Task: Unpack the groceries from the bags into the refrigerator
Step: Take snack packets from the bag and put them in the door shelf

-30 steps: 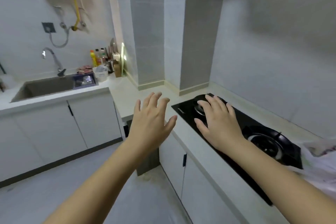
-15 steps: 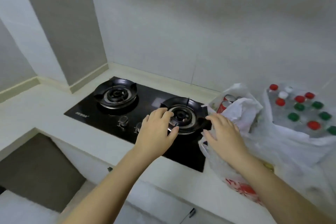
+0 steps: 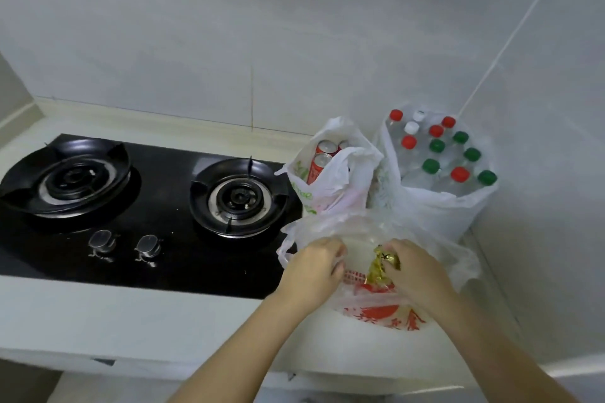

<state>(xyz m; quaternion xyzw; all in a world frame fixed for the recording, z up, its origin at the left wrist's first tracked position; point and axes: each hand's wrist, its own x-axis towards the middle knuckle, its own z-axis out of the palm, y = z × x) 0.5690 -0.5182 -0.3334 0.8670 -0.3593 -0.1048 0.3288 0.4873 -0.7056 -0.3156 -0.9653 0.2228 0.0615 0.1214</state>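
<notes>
I identify the location as a domestic kitchen. Indicators: a black two-burner gas hob (image 3: 163, 170) with two control knobs (image 3: 102, 240) set into a white bench (image 3: 131, 314); a pale tiled wall (image 3: 229, 26) behind it; plastic grocery bags (image 3: 435, 216) on the bench, right of the hob, holding drink cans (image 3: 322, 159) and capped bottles (image 3: 437, 145)

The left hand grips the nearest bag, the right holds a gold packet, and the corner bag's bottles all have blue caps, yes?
Not quite. The head view shows the bottles in the corner bag with red, green and white caps, none blue. The rest stands: the left hand grips the nearest bag and the right hand holds a gold packet.
</notes>
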